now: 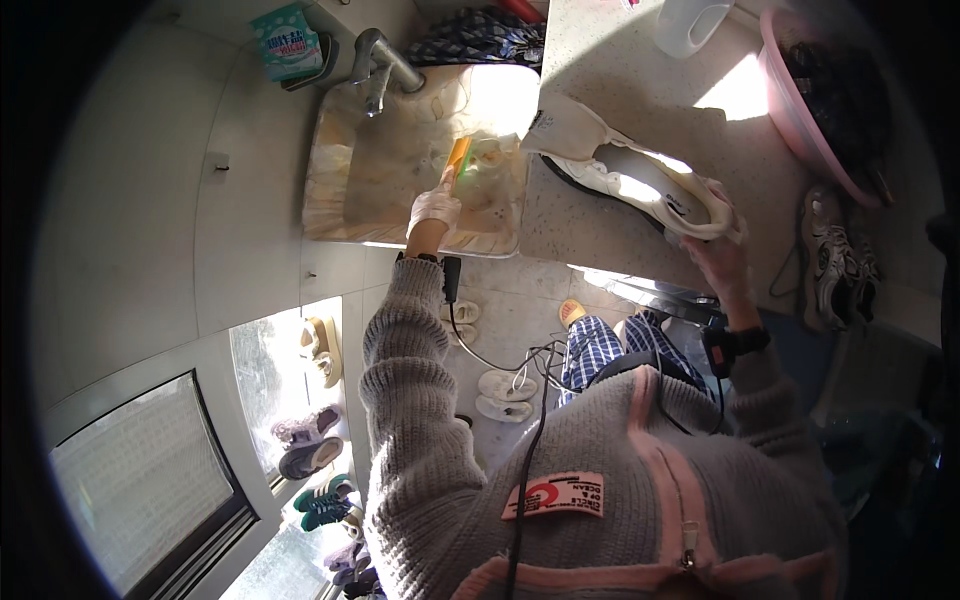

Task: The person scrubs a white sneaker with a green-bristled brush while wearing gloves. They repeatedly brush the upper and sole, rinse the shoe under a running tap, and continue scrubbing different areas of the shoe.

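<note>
My left hand (435,208), with a whitish film or foam over it, reaches into the sink (412,241) and grips an orange-handled brush (459,154). Green shows along the brush's side, close to murky, sudsy water. On the right, a white shoe (643,191) lies tilted over the speckled counter, its opening facing up and its tongue spread toward the sink's right edge. My right hand (720,251) holds the shoe at its heel, fingers partly hidden behind it.
A metal faucet (386,67) stands at the sink's back left, beside a turquoise packet (286,41). A pink basin (787,112) of dark cloth and a pair of sneakers (829,262) sit at the right. A white jug (690,26) stands behind. Cables (544,367) hang below my arms.
</note>
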Demonstrator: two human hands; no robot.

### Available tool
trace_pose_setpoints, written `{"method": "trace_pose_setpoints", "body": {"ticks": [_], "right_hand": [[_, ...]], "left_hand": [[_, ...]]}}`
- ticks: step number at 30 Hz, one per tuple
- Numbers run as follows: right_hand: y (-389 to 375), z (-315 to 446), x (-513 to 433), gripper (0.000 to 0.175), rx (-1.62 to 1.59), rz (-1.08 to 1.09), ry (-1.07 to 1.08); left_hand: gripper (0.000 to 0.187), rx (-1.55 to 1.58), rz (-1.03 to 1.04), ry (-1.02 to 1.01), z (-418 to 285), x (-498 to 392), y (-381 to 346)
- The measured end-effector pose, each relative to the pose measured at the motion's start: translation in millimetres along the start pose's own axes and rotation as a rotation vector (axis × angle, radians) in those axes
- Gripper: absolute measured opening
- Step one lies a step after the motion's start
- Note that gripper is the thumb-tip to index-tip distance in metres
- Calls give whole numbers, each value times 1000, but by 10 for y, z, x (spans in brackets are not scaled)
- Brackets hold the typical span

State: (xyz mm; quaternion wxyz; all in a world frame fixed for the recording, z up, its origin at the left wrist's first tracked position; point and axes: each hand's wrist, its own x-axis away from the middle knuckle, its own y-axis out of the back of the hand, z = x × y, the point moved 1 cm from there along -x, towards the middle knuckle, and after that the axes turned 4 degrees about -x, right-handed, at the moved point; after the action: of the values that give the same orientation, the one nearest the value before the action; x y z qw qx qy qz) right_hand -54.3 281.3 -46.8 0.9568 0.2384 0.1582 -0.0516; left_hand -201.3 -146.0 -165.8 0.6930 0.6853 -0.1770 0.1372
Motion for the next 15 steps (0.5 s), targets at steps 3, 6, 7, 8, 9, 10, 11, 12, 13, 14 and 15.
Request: {"method": "trace_pose_setpoints", "body": {"ticks": [3, 6, 7, 8, 9, 10, 11, 12, 13, 14, 15], "right_hand": [[14, 3, -18, 74, 163, 26, 72], [29, 23, -6, 73, 142, 2, 92], [31, 22, 5, 72, 147, -14, 71], [38, 4, 22, 72, 151, -28, 50], [40, -10, 28, 72, 64, 7, -27], [46, -38, 34, 73, -26, 41, -101], [53, -63, 34, 73, -144, 72, -160], [63, -62, 3, 78, 9, 63, -12], [86, -74, -26, 78, 24, 44, 110], [85, -69, -53, 79, 32, 18, 200], [91, -75, -70, 80, 20, -19, 335]], "left_hand": [[68, 68, -67, -13, 30, 150, 33], [65, 296, -216, 152, 29, 325, 38], [65, 360, -224, 120, 15, 388, 33], [65, 424, -238, 85, 2, 456, 32], [66, 495, -245, 21, -13, 530, 37], [62, 905, -135, 55, -22, 610, 38], [57, 1317, -11, 56, -46, 702, 54], [53, 1726, 127, 52, -87, 805, 86], [49, 2130, 277, 47, -150, 923, 139], [49, 2195, 249, 35, -225, 1052, 213], [49, 2261, 221, 20, -327, 1192, 301]]}}
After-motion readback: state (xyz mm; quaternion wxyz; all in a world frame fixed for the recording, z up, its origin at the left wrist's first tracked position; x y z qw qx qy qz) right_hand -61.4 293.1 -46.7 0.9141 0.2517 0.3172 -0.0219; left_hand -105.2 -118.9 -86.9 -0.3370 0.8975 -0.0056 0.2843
